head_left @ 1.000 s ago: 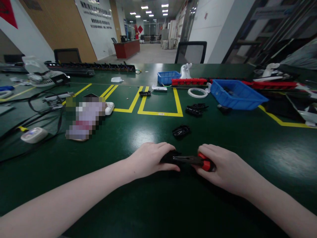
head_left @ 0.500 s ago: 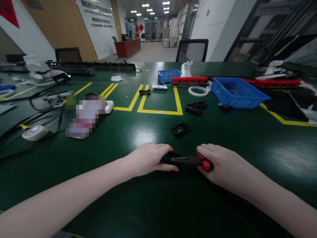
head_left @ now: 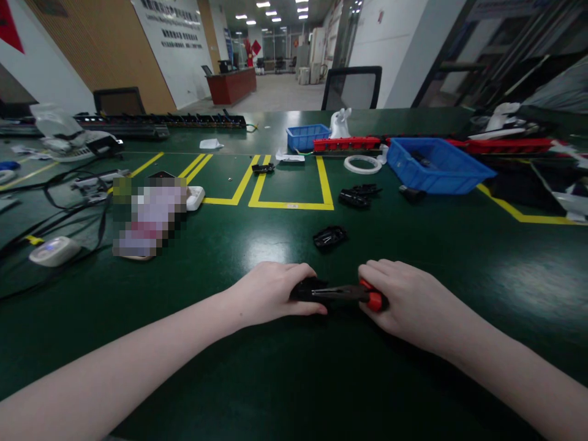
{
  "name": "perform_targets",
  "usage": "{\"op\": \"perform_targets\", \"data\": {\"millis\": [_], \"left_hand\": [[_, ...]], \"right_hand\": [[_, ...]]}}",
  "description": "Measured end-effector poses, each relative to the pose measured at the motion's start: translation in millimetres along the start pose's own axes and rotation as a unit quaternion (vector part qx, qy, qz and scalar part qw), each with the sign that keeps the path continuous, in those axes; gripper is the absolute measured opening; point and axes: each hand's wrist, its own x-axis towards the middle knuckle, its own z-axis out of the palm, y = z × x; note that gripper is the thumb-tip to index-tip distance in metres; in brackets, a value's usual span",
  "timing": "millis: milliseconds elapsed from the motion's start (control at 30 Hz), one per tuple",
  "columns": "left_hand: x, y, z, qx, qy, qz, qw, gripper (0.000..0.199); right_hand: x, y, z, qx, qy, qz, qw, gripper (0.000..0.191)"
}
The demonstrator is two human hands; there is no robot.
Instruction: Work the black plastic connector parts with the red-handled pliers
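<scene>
We hold a black part [head_left: 303, 289] in our left hand [head_left: 269, 294], thumb on the near side and fingers on the far side. This hand is closed as far as the part allows. The part sits at the right end of the left hand, between the two hands, and the grip partly covers it.

We hold the pliers [head_left: 344, 293] in our right hand [head_left: 399, 300], with the fingers wrapped around the red handles. The dark metal nose extends leftward from the right hand across the gap and meets the black part in our view. We cannot tell whether the jaws are clamped on it or only lie over it.

Both hands are low over the green table [head_left: 257, 380]. Just beyond them, we see a second black piece [head_left: 329, 237] on the tabletop, nearly in line with the gap. Farther out lies a cluster of black pieces [head_left: 358, 195]. The large blue tray [head_left: 441, 174] is beyond the right hand; the phone [head_left: 154, 217] lies beyond the left forearm.
</scene>
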Motion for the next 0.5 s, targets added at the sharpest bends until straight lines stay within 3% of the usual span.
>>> {"op": "perform_targets", "data": {"millis": [300, 500], "left_hand": [[-2.1, -0.9, -2.5, -0.055, 0.005, -0.002, 0.998, 0.042], [-5.2, -2.6, -4.1, -0.061, 0.023, -0.008, 0.998, 0.042]], "right_hand": [[-1.5, 1.3, 1.7, -0.014, 0.079, -0.037, 0.996, 0.006], [-4.5, 18.6, 5.6, 0.021, 0.118, -0.022, 0.993, 0.027]]}}
